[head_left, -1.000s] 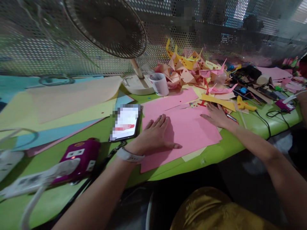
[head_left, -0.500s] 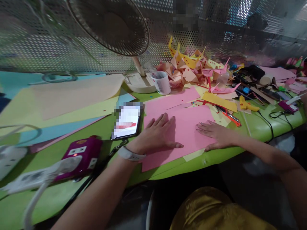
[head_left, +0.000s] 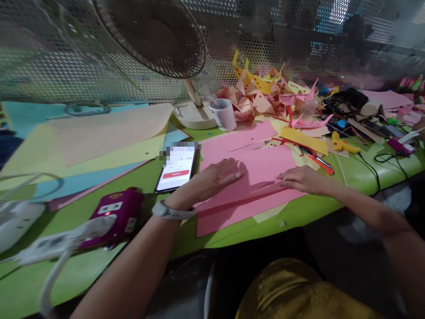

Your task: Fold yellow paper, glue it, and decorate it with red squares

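Observation:
A pink paper sheet lies on the green-covered table, its near edge raised off another pink sheet, with a dark shadow strip between them. My left hand rests on the upper sheet's left part, fingers stretched out and thumb pointing right. At the right side, my right hand has its thumb and fingers pressed together on the sheet's near right edge. Just left of my left hand lies a phone with a lit screen. A pale yellow scrap sticks out under the pink paper.
A fan and a white mug stand behind. Cut, folded paper is heaped at the back. An orange cutter and a yellow glue gun lie right. A purple power adapter and large coloured sheets lie left.
Both hands were flat with fingers spread on the pink sheet. The upper sheet's near edge has come up and away from me, and my right fingers have closed on it.

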The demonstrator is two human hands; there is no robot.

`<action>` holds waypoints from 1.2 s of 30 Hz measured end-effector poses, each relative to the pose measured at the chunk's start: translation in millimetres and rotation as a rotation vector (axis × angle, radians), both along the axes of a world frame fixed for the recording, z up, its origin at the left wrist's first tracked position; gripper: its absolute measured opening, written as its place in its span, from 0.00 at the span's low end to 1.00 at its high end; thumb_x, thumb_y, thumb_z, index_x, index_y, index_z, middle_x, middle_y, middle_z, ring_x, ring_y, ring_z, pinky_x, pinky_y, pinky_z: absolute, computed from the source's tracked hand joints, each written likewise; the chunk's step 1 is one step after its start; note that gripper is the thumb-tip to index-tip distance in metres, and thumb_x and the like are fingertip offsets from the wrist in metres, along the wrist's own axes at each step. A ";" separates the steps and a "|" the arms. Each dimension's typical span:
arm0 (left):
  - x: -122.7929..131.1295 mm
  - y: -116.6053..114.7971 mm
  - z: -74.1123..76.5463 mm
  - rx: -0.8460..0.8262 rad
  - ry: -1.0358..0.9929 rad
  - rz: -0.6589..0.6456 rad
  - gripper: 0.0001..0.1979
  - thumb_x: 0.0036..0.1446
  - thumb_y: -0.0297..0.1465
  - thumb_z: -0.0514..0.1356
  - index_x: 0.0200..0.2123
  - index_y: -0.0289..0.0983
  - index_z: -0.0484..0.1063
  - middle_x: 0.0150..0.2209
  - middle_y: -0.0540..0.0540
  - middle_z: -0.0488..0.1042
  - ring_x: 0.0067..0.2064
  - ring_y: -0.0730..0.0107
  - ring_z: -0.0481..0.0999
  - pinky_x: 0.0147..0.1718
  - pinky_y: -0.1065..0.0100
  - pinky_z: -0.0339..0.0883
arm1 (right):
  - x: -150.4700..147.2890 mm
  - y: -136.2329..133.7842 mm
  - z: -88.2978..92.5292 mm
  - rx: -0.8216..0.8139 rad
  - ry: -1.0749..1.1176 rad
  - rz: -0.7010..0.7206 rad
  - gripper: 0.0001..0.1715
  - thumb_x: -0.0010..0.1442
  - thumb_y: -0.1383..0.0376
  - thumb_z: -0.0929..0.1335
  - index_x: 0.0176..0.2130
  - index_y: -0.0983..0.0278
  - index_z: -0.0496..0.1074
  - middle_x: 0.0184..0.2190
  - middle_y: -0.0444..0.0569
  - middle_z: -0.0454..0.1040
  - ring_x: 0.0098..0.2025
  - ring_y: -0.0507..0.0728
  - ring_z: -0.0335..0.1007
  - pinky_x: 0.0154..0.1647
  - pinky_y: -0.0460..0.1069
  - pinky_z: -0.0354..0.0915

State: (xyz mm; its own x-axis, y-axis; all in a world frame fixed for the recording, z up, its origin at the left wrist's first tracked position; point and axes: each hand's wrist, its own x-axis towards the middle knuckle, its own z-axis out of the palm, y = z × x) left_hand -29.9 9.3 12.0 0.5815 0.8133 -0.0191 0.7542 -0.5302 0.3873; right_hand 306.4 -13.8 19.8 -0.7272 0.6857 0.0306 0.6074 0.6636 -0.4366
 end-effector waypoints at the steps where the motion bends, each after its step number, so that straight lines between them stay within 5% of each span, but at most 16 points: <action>1: -2.8 -0.2 5.2 -0.050 -0.022 0.023 0.28 0.67 0.48 0.45 0.62 0.47 0.72 0.65 0.43 0.71 0.66 0.51 0.68 0.62 0.50 0.64 | -0.9 3.1 3.2 -0.025 0.007 -0.010 0.24 0.72 0.52 0.61 0.48 0.62 0.80 0.48 0.53 0.82 0.49 0.60 0.79 0.50 0.53 0.70; 5: -6.6 -8.4 28.7 -0.228 -0.041 0.115 0.41 0.56 0.60 0.55 0.67 0.43 0.66 0.64 0.40 0.72 0.61 0.45 0.73 0.57 0.49 0.69 | -5.4 15.5 12.5 -0.067 0.001 -0.011 0.26 0.71 0.50 0.61 0.40 0.63 0.80 0.36 0.50 0.82 0.38 0.56 0.78 0.40 0.49 0.65; 8: 2.2 -17.2 37.8 -0.319 -0.078 0.038 0.46 0.45 0.60 0.66 0.63 0.43 0.70 0.63 0.40 0.73 0.62 0.46 0.72 0.60 0.51 0.66 | -10.7 17.9 16.0 -0.037 0.000 -0.014 0.27 0.71 0.49 0.61 0.36 0.64 0.79 0.31 0.49 0.80 0.33 0.55 0.74 0.35 0.48 0.60; 13: 25.3 -28.4 33.2 -0.191 -0.091 -0.106 0.20 0.62 0.47 0.58 0.50 0.45 0.80 0.52 0.44 0.82 0.52 0.56 0.80 0.53 0.58 0.70 | -11.6 10.2 23.8 0.004 0.140 0.008 0.26 0.70 0.49 0.63 0.38 0.64 0.80 0.34 0.51 0.81 0.35 0.55 0.76 0.38 0.49 0.63; 17: 30.0 -31.5 31.2 -0.148 -0.143 -0.111 0.18 0.65 0.40 0.54 0.45 0.45 0.83 0.43 0.45 0.84 0.43 0.61 0.82 0.45 0.62 0.74 | 9.7 15.5 26.6 -0.161 0.205 0.055 0.27 0.58 0.45 0.73 0.49 0.60 0.80 0.46 0.51 0.82 0.48 0.58 0.78 0.51 0.52 0.69; 20: 28.6 -30.4 30.7 -0.120 -0.224 -0.091 0.18 0.64 0.41 0.53 0.45 0.45 0.83 0.45 0.45 0.84 0.45 0.61 0.82 0.48 0.60 0.74 | 29.6 25.5 21.5 -0.213 0.205 0.001 0.31 0.56 0.44 0.74 0.52 0.58 0.79 0.57 0.52 0.77 0.59 0.61 0.72 0.62 0.57 0.65; 26: 30.6 -30.3 30.6 -0.192 -0.159 -0.153 0.21 0.60 0.50 0.59 0.46 0.42 0.81 0.48 0.43 0.83 0.47 0.57 0.82 0.48 0.60 0.73 | 35.8 34.8 19.5 -0.390 0.185 -0.061 0.23 0.60 0.46 0.70 0.38 0.61 0.81 0.39 0.50 0.82 0.42 0.57 0.77 0.45 0.53 0.70; 31: 32.2 -28.6 34.6 -0.298 -0.188 -0.009 0.29 0.56 0.58 0.58 0.39 0.39 0.80 0.40 0.42 0.83 0.41 0.57 0.82 0.40 0.62 0.75 | 5.6 48.7 26.4 -0.233 0.091 -0.154 0.27 0.62 0.44 0.67 0.29 0.64 0.70 0.27 0.44 0.70 0.29 0.52 0.63 0.32 0.48 0.56; 36: 37.0 -25.9 23.5 -0.208 -0.387 0.235 0.41 0.60 0.59 0.52 0.64 0.35 0.66 0.52 0.34 0.79 0.52 0.51 0.79 0.50 0.52 0.74 | -33.6 64.4 13.4 -0.077 0.011 -0.222 0.19 0.64 0.52 0.68 0.32 0.64 0.66 0.33 0.47 0.72 0.34 0.54 0.64 0.35 0.48 0.54</action>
